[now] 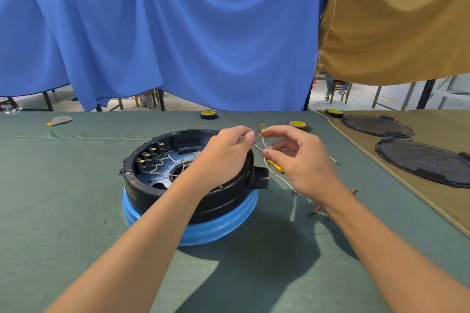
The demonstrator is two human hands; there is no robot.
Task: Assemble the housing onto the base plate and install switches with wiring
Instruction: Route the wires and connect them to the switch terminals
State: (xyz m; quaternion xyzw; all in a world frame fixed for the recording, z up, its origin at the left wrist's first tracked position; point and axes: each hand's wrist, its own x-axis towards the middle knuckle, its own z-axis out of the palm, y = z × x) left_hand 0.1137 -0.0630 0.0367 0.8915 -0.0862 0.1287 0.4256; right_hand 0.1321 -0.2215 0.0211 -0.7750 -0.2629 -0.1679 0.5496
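Both hands pinch a white wire above the housing's right rim.

The white wire (265,145) has a brass terminal (261,128) at its top end. The left hand (223,157) pinches it right beside the terminal, and the right hand (302,160) pinches it with curled fingertips from the other side, so the hands nearly touch. The black round housing (193,193) sits on a blue base (216,227) mid tabletop (63,185). A row of switches (150,157) with wiring lines its inner left wall. A yellow tool (276,166) lies just right of the housing. Three tape rolls (209,114) sit behind, and two black plates (427,162) lie on tan cloth at far right.
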